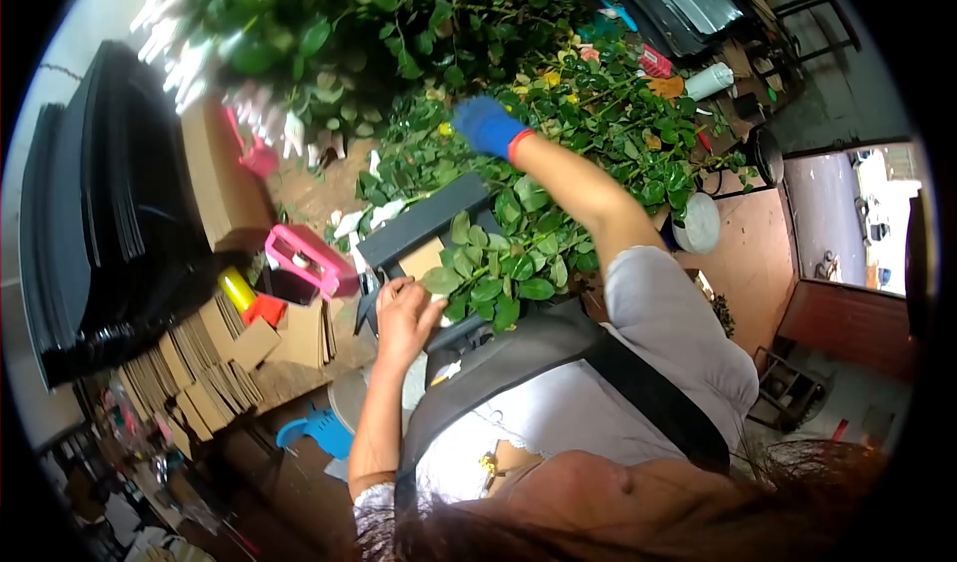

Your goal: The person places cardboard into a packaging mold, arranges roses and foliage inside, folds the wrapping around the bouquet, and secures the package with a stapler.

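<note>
Landmark: dark box (424, 219). Left hand (404, 318) at its near-left end, beside leafy stems (508, 273), fingers bent and narrow; can't tell if gripping. Right hand (488, 128), blue-gloved, beyond box, over leaf pile (628, 128); blurred, can't tell finger opening. Leafy stems lie across box's right part. Pink dispenser (311, 263) left of box.

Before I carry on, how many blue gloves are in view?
1: the blue glove, on the right hand, among the leafy stems. The left hand is bare. Others may be hidden under the foliage.
</note>
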Tool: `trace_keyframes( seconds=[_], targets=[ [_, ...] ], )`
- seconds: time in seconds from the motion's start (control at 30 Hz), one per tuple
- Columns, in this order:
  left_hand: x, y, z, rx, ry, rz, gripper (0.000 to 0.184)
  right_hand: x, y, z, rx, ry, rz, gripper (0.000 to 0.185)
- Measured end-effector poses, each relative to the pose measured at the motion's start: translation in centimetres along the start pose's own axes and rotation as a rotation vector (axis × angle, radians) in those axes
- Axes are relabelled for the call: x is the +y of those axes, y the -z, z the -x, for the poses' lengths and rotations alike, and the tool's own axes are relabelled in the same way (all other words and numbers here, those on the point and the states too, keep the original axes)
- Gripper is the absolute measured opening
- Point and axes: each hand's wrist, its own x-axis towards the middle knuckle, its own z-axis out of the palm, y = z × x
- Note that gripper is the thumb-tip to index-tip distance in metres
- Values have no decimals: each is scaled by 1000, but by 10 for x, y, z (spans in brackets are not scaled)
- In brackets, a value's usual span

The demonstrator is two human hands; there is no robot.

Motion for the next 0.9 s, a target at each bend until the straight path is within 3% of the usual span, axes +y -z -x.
trace_keyframes(
  seconds=[0.03, 0.07, 0.2, 0.33, 0.4, 0.53, 0.63, 0.67, 0.77, 0.8, 0.9],
  targets=[
    [3, -2, 0, 47, -24, -36, 29, -7, -5, -5, -136, 19, 112, 27],
    [4, -3, -1, 69, -25, -52, 29, -9, -7, -13, -187, -54, 10, 26],
    [8, -9, -1, 122, -13, -50, 31, -5, 14, -5, -203, 79, 4, 31],
    [8, -11, 0, 122, -30, -17, 33, 1, 3, 18, 46, 98, 32, 30],
    [3, -14, 0, 128, -84, -18, 33, 4, -23, 4, -62, 45, 73, 34],
    [4, -9, 0, 73, -144, -52, 26, 5, 8, -3, -224, 3, -59, 29],
    [7, -6, 2, 18, -125, -10, 17, 15, 49, 20, 471, 23, -310, 29],
    [5, -6, 1, -3, -116, -4, 16, 16, 61, 28, 798, 60, -320, 33],
    [3, -10, 6, -8, -114, 44, 15, 34, 88, 29, 883, 75, -533, 35],
    [3, -10, 7, 17, -143, 63, 15, 38, 102, 34, 901, 110, -410, 38],
    [-10, -15, 3, -19, -142, 60, 17, 16, 153, 63, 1087, 291, -457, 38]
  ],
)
